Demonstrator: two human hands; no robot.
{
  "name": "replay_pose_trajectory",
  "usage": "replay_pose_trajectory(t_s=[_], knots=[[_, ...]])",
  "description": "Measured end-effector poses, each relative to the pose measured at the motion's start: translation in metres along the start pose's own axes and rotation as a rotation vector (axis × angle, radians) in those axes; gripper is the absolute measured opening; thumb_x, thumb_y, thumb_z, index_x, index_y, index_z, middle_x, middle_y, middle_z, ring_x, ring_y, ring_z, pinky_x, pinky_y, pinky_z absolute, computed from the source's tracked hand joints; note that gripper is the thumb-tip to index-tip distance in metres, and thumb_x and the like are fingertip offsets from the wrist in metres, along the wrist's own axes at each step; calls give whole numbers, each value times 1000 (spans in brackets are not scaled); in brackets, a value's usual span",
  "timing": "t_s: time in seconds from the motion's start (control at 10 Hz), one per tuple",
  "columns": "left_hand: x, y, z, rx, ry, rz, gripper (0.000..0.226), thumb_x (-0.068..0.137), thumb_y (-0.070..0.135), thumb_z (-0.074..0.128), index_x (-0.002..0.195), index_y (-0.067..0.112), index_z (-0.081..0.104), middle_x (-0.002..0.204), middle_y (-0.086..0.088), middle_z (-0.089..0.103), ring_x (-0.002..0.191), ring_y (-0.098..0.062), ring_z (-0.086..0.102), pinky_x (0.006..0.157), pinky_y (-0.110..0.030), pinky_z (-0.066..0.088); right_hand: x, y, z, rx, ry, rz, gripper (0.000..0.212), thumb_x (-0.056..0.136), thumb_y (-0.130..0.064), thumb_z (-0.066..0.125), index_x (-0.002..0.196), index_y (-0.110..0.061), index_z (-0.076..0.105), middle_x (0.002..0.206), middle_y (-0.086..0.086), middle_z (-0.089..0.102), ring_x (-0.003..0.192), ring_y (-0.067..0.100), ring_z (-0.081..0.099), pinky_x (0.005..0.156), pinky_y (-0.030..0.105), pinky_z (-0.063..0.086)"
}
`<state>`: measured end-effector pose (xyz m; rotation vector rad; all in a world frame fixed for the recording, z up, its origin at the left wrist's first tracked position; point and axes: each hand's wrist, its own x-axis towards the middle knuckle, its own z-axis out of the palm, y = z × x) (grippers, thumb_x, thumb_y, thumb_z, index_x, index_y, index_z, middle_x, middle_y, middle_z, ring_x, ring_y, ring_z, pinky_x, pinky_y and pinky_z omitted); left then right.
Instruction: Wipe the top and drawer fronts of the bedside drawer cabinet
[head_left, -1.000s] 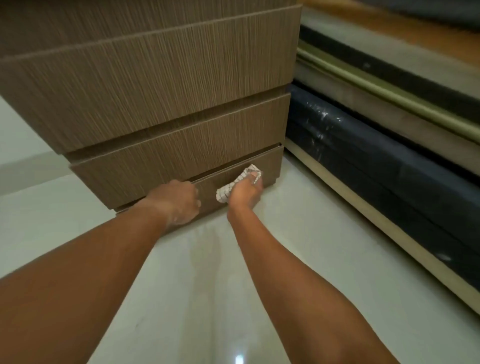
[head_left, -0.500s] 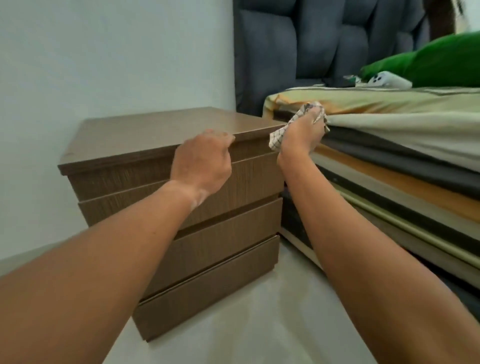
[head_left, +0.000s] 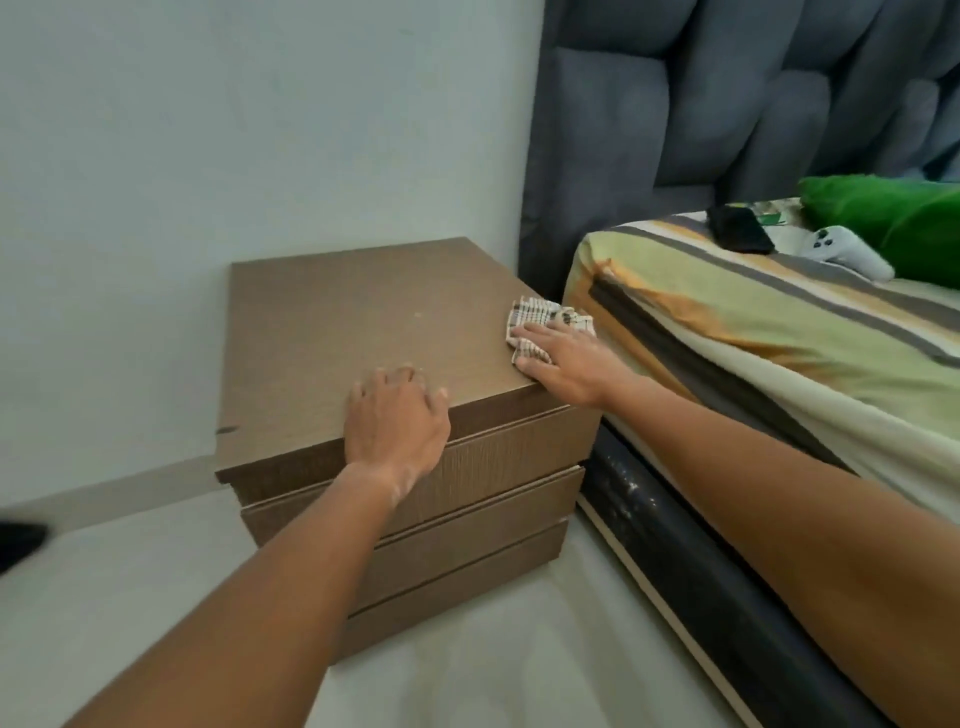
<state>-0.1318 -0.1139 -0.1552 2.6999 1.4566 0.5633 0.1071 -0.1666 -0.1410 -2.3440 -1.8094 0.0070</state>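
While the left hand (head_left: 397, 421) rests with fingers loosely curled over the front edge of the cabinet (head_left: 363, 332), gripping nothing, it seems placed to brace a piece of furniture that looks heavy and stiff enough not to slide under a light wipe. Below it the three drawer fronts (head_left: 467, 514) stack flush, with narrow grooves between them and no handles visible; their grained faces look hard and smooth, so a soft rag should glide across them. The pale floor (head_left: 130, 597) in front lies open, giving room to crouch and reach those fronts.

Farther back, the right hand (head_left: 563, 358) presses flat, fingers spread, on a checked cloth (head_left: 545, 325) at the right edge of the cabinet top, near the front corner. The cloth is limp and light, bunched under the palm; it is probably best held by pressing down with a flat hand as here, since it would fold if pushed from one corner. The top is bare, so strokes can run leftward and back unobstructed. The limits are the wall (head_left: 260, 130) at the rear and left, and the bed (head_left: 753, 332) just beside the right edge, where the cloth overhangs slightly and could slip into the gap.
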Motion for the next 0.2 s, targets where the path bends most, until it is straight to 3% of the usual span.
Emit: replay_pose_trajectory(t_s=[0.1, 0.2], knots=[[22, 9, -44, -29, -364, -89, 49, 98, 50, 39, 128, 17, 61, 140, -5, 57, 127, -30, 51, 103, -45, 39, 3, -3, -36, -97, -257, 8, 74, 94, -73, 35, 158, -41, 16, 168, -4, 15, 155, 26, 8, 123, 59, 4], [21, 13, -97, -38, -465, -178, 51, 96, 49, 44, 133, 18, 57, 135, -9, 60, 124, -33, 55, 100, -45, 42, 0, -20, -94, -145, -390, -3, 79, 90, -76, 41, 157, -42, 19, 166, 2, 24, 154, 27, 16, 122, 60, -5]])
